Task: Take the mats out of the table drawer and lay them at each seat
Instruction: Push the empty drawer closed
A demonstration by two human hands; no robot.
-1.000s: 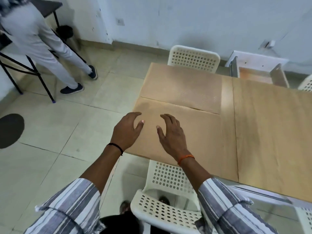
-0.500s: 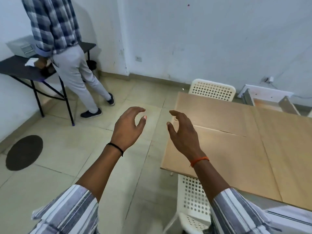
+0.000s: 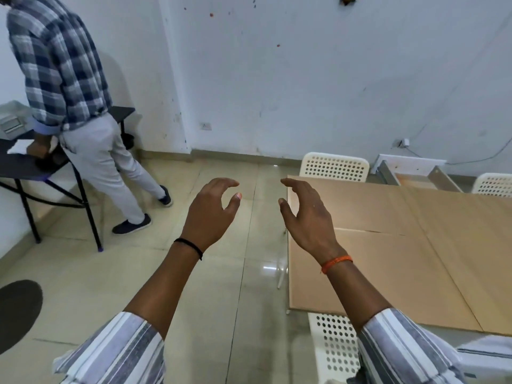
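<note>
A person's 2 bare hands are raised in the air, holding nothing. The left hand point(image 3: 210, 214) hangs over the tiled floor point(image 3: 110, 273), fingers loosely curled and thumb apart from them. The right hand point(image 3: 307, 217) hangs at the left edge of the table point(image 3: 471, 335), fingers loosely curled, thumb held apart. Brown mats lie flat on the table: a far mat point(image 3: 357, 206) in front of a white perforated chair point(image 3: 335, 167) at the far side, a near mat point(image 3: 374, 273) beside it with their edges touching, and a right mat point(image 3: 471, 245) covering the table's right part. The drawer point(image 3: 415, 180) stands pulled out at the table's far end. Another white chair point(image 3: 332, 342) sits at the near edge. At far left a second person point(image 3: 72, 106) in a checked shirt stands at a black side table point(image 3: 22, 164)
</note>
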